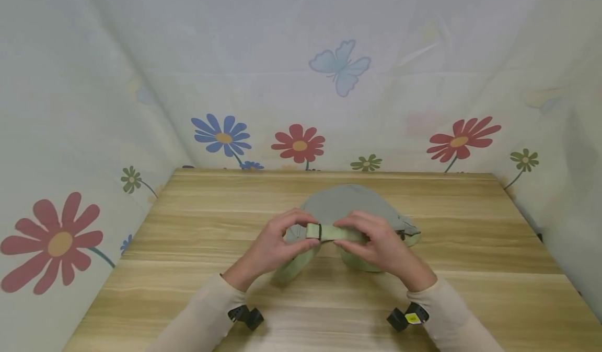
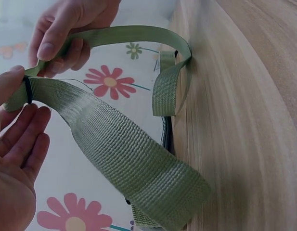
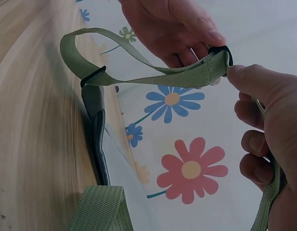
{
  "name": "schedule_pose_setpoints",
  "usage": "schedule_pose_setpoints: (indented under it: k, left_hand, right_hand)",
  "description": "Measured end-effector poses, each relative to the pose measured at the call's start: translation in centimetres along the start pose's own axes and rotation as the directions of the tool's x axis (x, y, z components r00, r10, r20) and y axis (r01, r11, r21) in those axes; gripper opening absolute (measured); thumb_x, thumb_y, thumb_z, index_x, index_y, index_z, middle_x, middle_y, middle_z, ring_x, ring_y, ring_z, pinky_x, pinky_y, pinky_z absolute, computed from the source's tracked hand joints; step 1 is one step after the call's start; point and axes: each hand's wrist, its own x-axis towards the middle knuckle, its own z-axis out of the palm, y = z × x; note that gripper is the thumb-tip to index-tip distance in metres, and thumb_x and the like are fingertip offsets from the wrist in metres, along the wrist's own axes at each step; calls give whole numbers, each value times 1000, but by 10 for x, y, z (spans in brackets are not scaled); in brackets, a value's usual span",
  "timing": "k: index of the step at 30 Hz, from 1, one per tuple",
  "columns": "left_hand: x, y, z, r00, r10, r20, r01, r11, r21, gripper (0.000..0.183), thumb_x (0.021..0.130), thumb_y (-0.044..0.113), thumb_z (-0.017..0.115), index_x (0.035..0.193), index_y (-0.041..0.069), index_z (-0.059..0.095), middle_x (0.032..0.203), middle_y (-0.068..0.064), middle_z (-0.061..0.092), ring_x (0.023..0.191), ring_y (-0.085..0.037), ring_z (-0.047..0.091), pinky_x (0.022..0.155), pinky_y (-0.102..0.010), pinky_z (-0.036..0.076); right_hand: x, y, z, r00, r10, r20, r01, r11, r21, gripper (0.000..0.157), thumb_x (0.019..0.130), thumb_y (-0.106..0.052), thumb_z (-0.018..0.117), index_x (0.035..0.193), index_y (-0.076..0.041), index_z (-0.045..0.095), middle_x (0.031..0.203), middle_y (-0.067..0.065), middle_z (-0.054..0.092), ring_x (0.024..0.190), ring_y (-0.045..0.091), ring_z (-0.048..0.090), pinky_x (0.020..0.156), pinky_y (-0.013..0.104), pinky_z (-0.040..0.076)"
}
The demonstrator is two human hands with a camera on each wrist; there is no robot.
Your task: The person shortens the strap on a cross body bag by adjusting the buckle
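Observation:
A grey bag (image 1: 350, 200) with a curved top lies on the wooden table, and its light green webbing strap (image 1: 336, 232) is raised in front of it. Near a black slider buckle (image 1: 320, 232) on the strap, my left hand (image 1: 287, 239) pinches the webbing between thumb and fingers. Just right of the buckle, my right hand (image 1: 373, 239) holds the strap, which runs on through its curled fingers in the right wrist view. Loops of webbing (image 2: 129, 139) hang below both hands. A second black buckle (image 3: 93, 76) joins the strap to the bag's end tab (image 3: 94, 101).
The wooden table (image 1: 211, 200) reaches back to a white cloth backdrop (image 1: 263, 44) printed with flowers and a butterfly. Similar cloth hangs along the left and right sides. Black wrist cameras (image 1: 246, 316) sit on both forearms, low over the table.

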Motion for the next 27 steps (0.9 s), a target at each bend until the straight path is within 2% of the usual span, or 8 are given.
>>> schedule_pose_setpoints:
  k: [3, 10, 14, 18, 22, 27]
  left_hand:
    - [0, 1, 0, 1000, -3, 12, 3, 1000, 3, 33, 93, 11, 87, 124, 14, 75, 118, -1, 76, 110, -15, 70, 98, -34, 59]
    - [2, 4, -1, 999, -14, 46, 13, 1000, 23, 31, 94, 15, 86, 123, 14, 75, 115, 1, 75, 108, -14, 69, 98, -34, 60]
    - [4, 5, 0, 999, -8, 50, 6, 999, 35, 31, 94, 14, 86, 122, 14, 75, 114, 1, 76, 106, -14, 70, 97, -34, 60]
    - [5, 7, 1, 998, 3, 58, -5, 999, 36, 31, 93, 13, 86, 122, 12, 75, 115, -1, 77, 107, -14, 71, 97, -36, 61]
    - [5, 7, 1, 999, -16, 47, 14, 999, 48, 29, 94, 14, 86, 121, 12, 75, 116, -2, 77, 108, -14, 71, 98, -36, 61]
    - [3, 7, -2, 999, -52, 13, 51, 997, 56, 28, 94, 13, 86, 119, 13, 75, 116, -1, 77, 110, -15, 71, 103, -38, 58]
  right_hand:
    - [1, -1, 3, 1000, -1, 2, 1, 1000, -7, 25, 95, -14, 85, 118, -11, 76, 102, 0, 75, 79, 5, 59, 68, 14, 48]
    - [2, -2, 7, 1000, 3, -21, -2, 999, 42, 26, 93, -8, 85, 118, -10, 76, 105, 3, 77, 84, 9, 67, 71, 17, 53]
    - [3, -2, 11, 998, -21, -63, 27, 995, 92, 21, 98, -15, 81, 117, -7, 77, 103, 7, 79, 84, 13, 71, 71, 18, 56]
    - [4, -2, 16, 995, -56, -88, 65, 993, 102, 22, 103, -23, 76, 117, -5, 77, 102, 9, 79, 83, 17, 73, 71, 20, 57]
    - [3, -1, 15, 996, -53, -67, 57, 996, 72, 28, 102, -25, 76, 120, -4, 76, 105, 10, 79, 85, 18, 73, 72, 20, 58]
    - [-2, 1, 8, 1000, -19, -18, 18, 999, -39, 31, 100, -26, 79, 123, -6, 74, 107, 5, 76, 85, 11, 67, 73, 20, 54]
